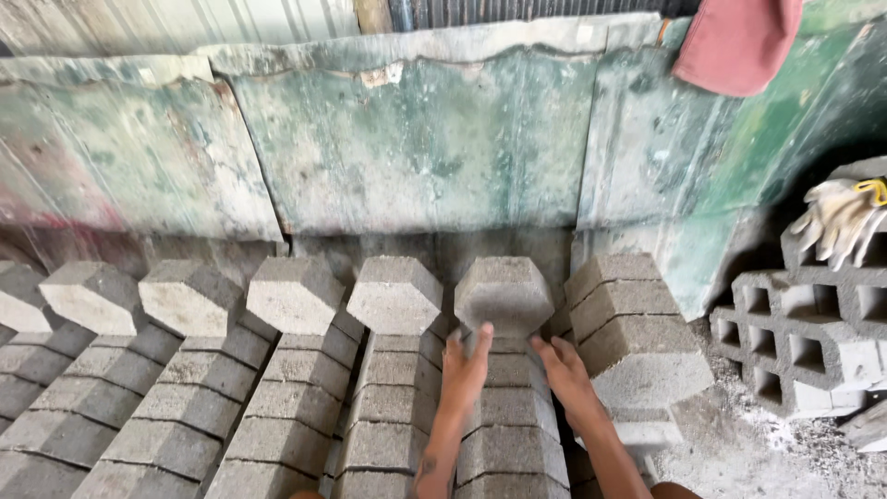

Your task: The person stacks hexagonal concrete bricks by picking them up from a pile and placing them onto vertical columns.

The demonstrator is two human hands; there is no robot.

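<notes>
A grey hexagonal concrete paving block stands on edge at the far end of a row of like blocks. My left hand presses against its lower left side and my right hand against its lower right, fingers spread along the block's base. Both hands hold it between them. Other upright hexagonal blocks cap the neighbouring rows to the left.
Several rows of stacked pavers run toward a stained green sheet wall. A tilted stack of blocks leans at right. Hollow concrete blocks with work gloves on top stand far right. A red cloth hangs above.
</notes>
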